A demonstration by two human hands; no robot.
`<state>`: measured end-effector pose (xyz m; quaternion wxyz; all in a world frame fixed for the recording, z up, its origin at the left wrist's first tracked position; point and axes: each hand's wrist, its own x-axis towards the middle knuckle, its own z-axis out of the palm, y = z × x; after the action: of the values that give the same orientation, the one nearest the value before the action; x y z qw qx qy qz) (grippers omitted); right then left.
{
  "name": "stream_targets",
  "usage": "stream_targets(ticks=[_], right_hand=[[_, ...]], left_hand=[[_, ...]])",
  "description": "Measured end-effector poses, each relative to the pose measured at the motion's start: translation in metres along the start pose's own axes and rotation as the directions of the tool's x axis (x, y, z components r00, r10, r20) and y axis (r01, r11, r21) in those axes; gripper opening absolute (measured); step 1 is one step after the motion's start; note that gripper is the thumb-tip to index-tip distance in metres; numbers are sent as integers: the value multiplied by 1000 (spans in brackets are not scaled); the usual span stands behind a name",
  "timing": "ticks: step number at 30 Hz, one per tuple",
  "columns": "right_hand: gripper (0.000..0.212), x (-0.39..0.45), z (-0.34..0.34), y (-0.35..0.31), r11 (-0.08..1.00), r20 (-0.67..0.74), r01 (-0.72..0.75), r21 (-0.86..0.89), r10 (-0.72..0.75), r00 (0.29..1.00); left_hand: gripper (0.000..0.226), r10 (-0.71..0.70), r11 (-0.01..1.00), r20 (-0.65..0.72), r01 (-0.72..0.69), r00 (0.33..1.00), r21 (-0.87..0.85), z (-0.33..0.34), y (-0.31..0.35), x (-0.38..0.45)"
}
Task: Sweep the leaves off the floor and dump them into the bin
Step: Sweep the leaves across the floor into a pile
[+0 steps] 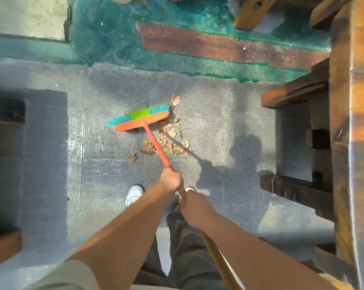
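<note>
Leaves lie heaped on the grey floor, just right of our broom. Our left hand and right hand are both clenched round its handle. Wooden furniture hems the right edge; open floor runs leftward to dark furniture.

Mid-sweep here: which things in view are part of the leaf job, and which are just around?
Part of the job:
broom
leaf pile
stray leaf
left hand and right hand, both on the handle

Just around:
wooden bench
green painted strip

No bin in view.
</note>
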<state>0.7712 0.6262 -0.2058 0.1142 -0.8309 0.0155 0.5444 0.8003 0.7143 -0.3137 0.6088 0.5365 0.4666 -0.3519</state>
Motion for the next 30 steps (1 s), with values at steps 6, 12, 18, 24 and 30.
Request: stream_targets(ticks=[6,12,18,24,30], right_hand=[[26,10,-10,13,998,-157,15,62,-6,988],[12,82,-54,-13,958,-228,-34,285,102,968],[15,95,-57,-13,873,-93,-114,475,178,980],[9,28,-15,6,882,59,-152,447,140,988],[16,-14,0,23,885,-15,-119,449,140,990]], left_hand=[[18,98,995,-10,-98,995,9,12,28,-11],[21,201,962,52,-207,978,179,17,101,36],[8,83,928,84,-108,993,358,24,98,58],[23,-6,963,81,-16,997,269,23,30,14],[25,1,990,99,-15,995,137,36,7,-36]])
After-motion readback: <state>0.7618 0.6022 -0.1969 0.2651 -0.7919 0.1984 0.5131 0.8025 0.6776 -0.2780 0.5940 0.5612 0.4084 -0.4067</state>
